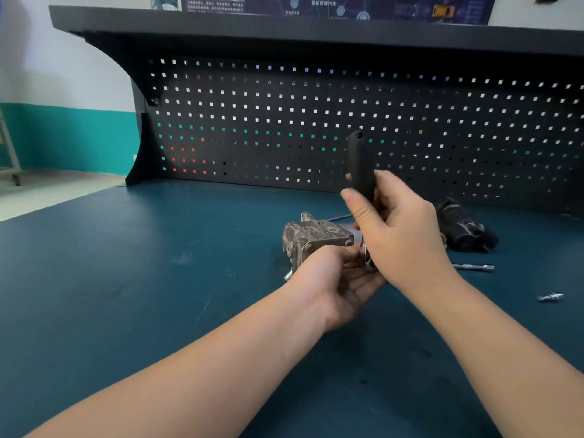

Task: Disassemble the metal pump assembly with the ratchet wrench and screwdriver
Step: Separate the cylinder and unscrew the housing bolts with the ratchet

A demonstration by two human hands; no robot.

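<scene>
So the metal pump assembly is sitting a bit right of centre in the frame on the bench, which has a dark teal matte top with light scuffs and scratches. The pump is a chunky cast block, dull grey-silver with a rough, slightly grimy finish, bolt heads and rounded bosses sticking out of it.

The right hand is wrapping its fingers round the ratchet wrench, gripping the black, matte handle low down so the rounded handle end is poking up toward the pegboard. The shiny metal head end is dropping down behind the hand, right at the pump's right side. The left hand is coming in from below, palm up, fingers curling around that lower metal end of the wrench where it's meeting the pump. So the pump is lying just left of and touching both hands; I can't tell exactly how the socket is seated since the fingers are covering it.

Off to the right, a crumpled black glove with a worn sheen is lying near the pegboard, a thin chrome extension bar is lying flat in front of it, and a small silvery threaded bolt is lying near the right edge
</scene>
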